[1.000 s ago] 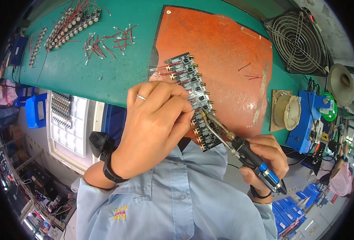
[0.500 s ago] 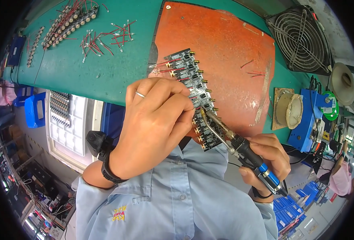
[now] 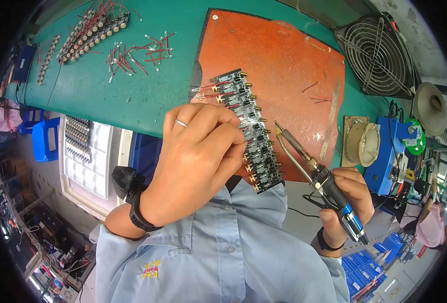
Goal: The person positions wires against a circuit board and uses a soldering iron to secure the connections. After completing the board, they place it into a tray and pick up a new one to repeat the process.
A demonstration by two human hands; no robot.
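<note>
A black circuit board panel (image 3: pixel 253 134) with brass-coloured connectors along its right edge lies aslant on the orange mat. My left hand (image 3: pixel 195 151) is closed in a pinch over its left side, and a bit of red wire shows at the fingertips. The fingers hide most of that wire. Higher on the panel, thin red wires (image 3: pixel 214 87) run off its left edge. In my right hand (image 3: pixel 352 199) is a soldering iron (image 3: pixel 329 187) with a black and blue handle and a thin feed tube beside the barrel. Its tip is off the panel, to the right.
Loose red-wired LEDs (image 3: pixel 125 59) lie on the green table, with finished-looking strips (image 3: pixel 94 33) behind them. Offcuts of red wire (image 3: pixel 320 98) are on the orange mat (image 3: pixel 279 55). A black fan (image 3: pixel 377 55), a round tip-cleaning pot (image 3: pixel 367 144) and a blue box (image 3: pixel 390 151) stand at right.
The soldering iron's tip has come away from the panel, moving right and up. My left hand keeps its pinch at nearly the same place on the panel.
</note>
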